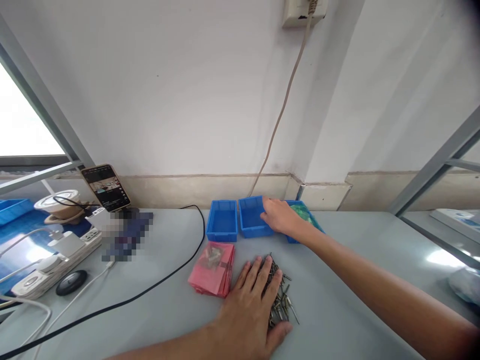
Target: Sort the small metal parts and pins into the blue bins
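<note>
My left hand (249,305) lies open and flat, fingers spread, over the near side of a pile of thin metal pins (281,302) that look like blind rivets. Part of the pile is hidden under the palm and fingers. My right hand (279,214) grips the right edge of the middle blue plastic bin (257,232), which sits slightly askew; its visible inside is bare. Just left of it stands another blue bin (222,235) with nothing in it. Behind my right wrist, a third blue bin (294,240) holds something green in plastic (303,212).
A stack of pink plastic bags (212,270) lies left of my left hand. A black cable (161,282) crosses the grey table. Farther left are a phone (106,187), a power strip (32,284), a black mouse-like object (71,282) and a lidded cup (58,202).
</note>
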Demonstrator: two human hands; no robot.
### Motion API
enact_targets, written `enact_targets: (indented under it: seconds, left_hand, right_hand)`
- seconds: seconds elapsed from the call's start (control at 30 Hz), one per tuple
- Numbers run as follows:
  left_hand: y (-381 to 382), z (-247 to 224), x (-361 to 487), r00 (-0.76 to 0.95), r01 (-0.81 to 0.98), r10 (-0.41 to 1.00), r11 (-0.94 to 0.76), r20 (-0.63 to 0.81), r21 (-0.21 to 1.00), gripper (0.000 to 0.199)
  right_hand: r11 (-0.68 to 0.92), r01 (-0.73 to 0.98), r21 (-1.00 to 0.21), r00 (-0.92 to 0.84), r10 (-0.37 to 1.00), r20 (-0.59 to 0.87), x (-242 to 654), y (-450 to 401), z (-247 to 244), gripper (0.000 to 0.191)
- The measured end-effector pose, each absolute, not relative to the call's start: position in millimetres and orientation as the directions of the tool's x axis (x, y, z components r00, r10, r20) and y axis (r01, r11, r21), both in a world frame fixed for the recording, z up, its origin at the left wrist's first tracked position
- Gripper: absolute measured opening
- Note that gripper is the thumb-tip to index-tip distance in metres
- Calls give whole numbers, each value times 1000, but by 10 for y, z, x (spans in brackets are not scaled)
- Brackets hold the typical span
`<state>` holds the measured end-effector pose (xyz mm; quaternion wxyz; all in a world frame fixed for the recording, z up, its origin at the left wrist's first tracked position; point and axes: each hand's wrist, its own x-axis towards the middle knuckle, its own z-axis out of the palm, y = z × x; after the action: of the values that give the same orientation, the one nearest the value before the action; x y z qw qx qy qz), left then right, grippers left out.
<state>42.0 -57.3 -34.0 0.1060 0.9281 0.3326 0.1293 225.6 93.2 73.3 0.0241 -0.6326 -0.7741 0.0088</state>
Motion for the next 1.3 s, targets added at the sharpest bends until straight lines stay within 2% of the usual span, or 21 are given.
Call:
enact_targets:
  seconds: [0.2,0.37,0.57,0.7,0.87,1.03,1.2,1.3]
  left_hand:
    - [-587,-306,413,744,598,649,-753,160,275,88]
    - [-590,-349,387,745,580,632,-771,211,263,88]
    - [-610,-338,405,739,591,625,-780,250,205,90]
    - [-627,-330,391,754,564,579,-813,310,144,83]
    - [-630,-339,369,773,544,539,-834,334,86,75]
    - [-629,-293,376,773,541,539,-835,335,95,71]
    - [-626,-285,369,773,543,545,-833,324,107,70]
    - [-632,-298,363,771,542,550,-831,322,121,70]
  right_hand:
    - [237,963,-126,-239,971,-4,2254,859,730,24]
    - [242,945,-222,-246,969,7,2346,687,844,43]
    - [278,911,-304,-290,957,7,2546,528,944,52]
    - [288,890,-354,-297,954,31,2870,520,1004,53]
    - [392,883,-259,-421,904,-67,3340,567,1154,91]
    - [348,918,-192,-387,890,-241,3600,732,1185,119]
    - [306,926,-222,-367,866,-338,3736,973,1093,130]
    - [326,918,-225,-389,851,-354,3771,1079,1082,123]
